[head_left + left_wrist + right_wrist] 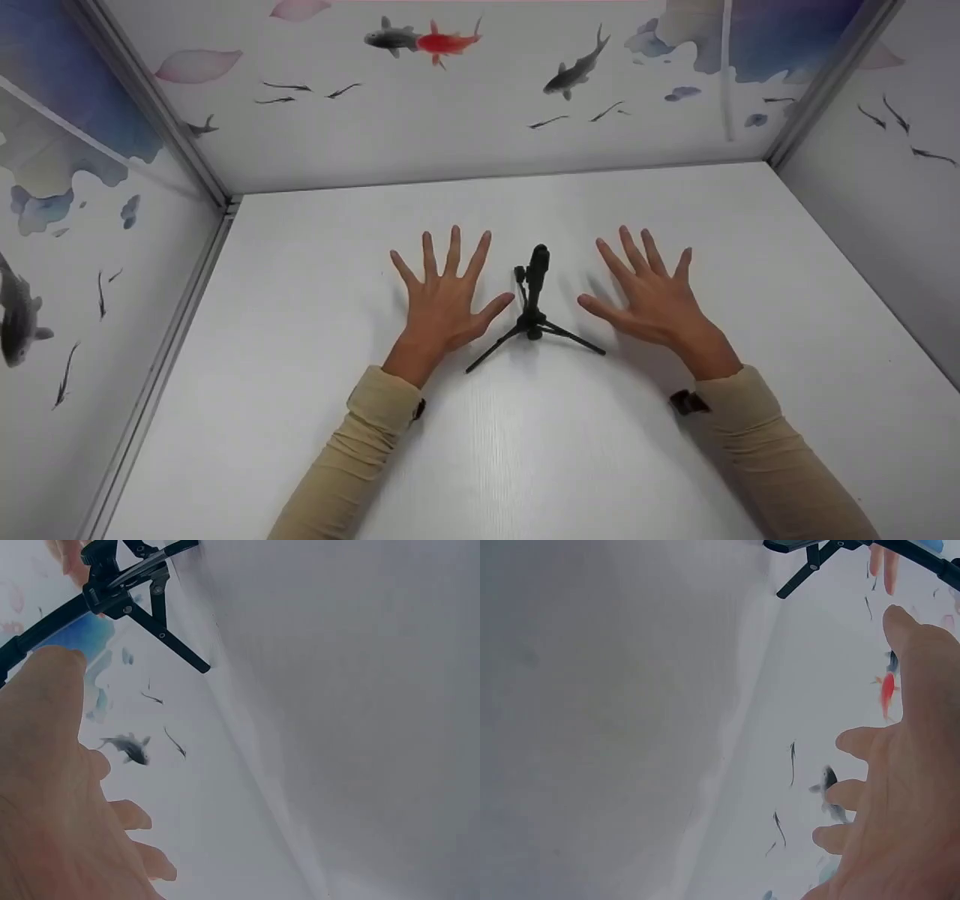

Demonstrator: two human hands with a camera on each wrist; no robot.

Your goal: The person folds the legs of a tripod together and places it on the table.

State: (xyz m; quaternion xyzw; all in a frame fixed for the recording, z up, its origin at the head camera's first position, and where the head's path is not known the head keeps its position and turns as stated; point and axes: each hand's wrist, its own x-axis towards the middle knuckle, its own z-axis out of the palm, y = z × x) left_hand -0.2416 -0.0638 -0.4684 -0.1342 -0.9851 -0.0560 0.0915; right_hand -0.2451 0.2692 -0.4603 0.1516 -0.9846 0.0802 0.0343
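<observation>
the left hand (442, 304) is spread wide — fingers straight and fanned apart — and the right hand (656, 304) is splayed just as wide. a black tripod (532, 319) stands between them on the white desk (487, 465), legs spread, just beside the left hand and a little farther from the right. beyond it, a red fish (448, 42) is printed on the back wall (465, 112).

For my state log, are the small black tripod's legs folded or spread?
Spread: in the head view, two legs of the black tripod splay outward to opposite sides on the white table.
</observation>
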